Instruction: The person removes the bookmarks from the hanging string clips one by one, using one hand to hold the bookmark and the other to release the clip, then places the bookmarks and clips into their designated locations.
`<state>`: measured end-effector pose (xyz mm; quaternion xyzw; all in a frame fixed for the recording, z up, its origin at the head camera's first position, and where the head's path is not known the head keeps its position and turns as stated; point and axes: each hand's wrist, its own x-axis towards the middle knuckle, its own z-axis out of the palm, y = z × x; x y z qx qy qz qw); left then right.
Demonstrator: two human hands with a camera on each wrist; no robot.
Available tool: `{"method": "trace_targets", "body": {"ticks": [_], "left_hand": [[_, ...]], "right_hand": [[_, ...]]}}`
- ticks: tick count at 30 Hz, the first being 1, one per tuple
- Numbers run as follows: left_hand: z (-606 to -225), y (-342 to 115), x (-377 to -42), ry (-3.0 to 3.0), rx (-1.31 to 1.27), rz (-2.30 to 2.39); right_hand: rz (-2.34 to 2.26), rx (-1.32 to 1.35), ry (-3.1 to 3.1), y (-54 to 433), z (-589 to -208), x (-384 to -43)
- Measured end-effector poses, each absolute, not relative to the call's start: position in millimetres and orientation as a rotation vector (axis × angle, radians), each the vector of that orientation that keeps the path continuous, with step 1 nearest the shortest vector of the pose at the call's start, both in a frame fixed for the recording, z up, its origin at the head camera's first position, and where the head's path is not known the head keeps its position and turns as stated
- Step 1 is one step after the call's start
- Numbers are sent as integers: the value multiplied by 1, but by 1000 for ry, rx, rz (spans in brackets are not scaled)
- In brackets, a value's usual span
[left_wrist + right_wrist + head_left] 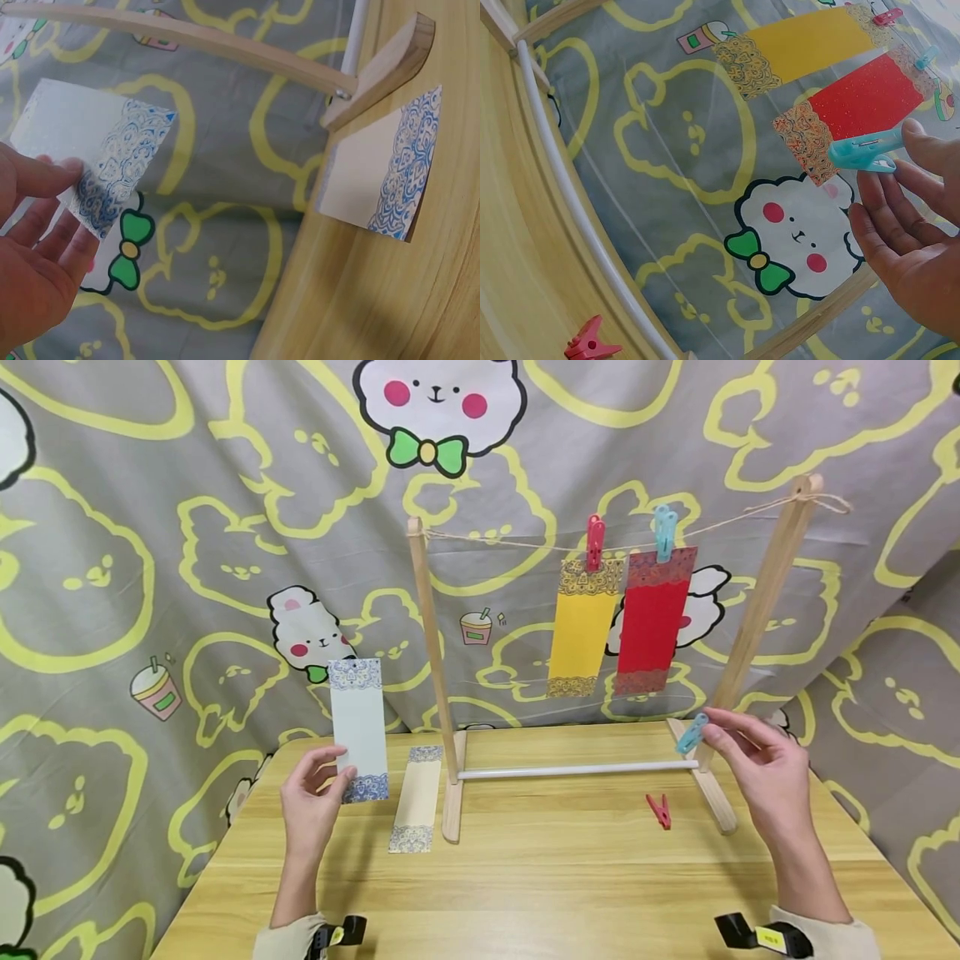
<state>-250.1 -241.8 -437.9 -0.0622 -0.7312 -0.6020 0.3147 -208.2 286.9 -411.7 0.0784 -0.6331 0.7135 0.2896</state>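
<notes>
My left hand [315, 789] pinches a pale blue-white card [358, 727] with blue lace-patterned ends between thumb and fingers, held upright left of the wooden stand. In my right hand [765, 768], thumb and fingertips pinch a light blue clothespin [692, 733] in front of the stand's right post. On the string [510, 542] hang a yellow card [583, 635] under a red clothespin [595, 543] and a red card [654, 622] under another light blue clothespin [664, 533]. In the right wrist view the held clothespin [866, 150] overlaps the red card's lower end.
A cream card [416, 799] with patterned ends lies on the table [525, 877] beside the stand's left foot [453, 810]. A loose red clothespin [660, 812] lies near the right foot [716, 797]. A white rod [577, 771] joins the posts low down. Patterned cloth [247, 460] hangs behind.
</notes>
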Motion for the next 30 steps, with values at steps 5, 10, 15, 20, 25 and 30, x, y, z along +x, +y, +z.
{"method": "trace_targets", "body": {"ticks": [5, 10, 15, 20, 25, 30], "left_hand": [[-425, -234, -242, -1948, -152, -1603], [-423, -232, -239, -1945, -133, -1634], [-427, -233, -241, -1957, -107, -1642], [-429, -235, -243, -1964, -103, -1644], [-432, -236, -244, -1966, -100, -1640], [-434, -237, -245, -1985, -79, -1643]], "right_hand": [[1885, 182, -1707, 288, -415, -209], [1863, 172, -1725, 288, -417, -212], [1872, 187, -1734, 287, -420, -214], [1848, 149, -1784, 286, -422, -215], [1840, 135, -1810, 287, -425, -217], [1858, 122, -1809, 287, -427, -218]]}}
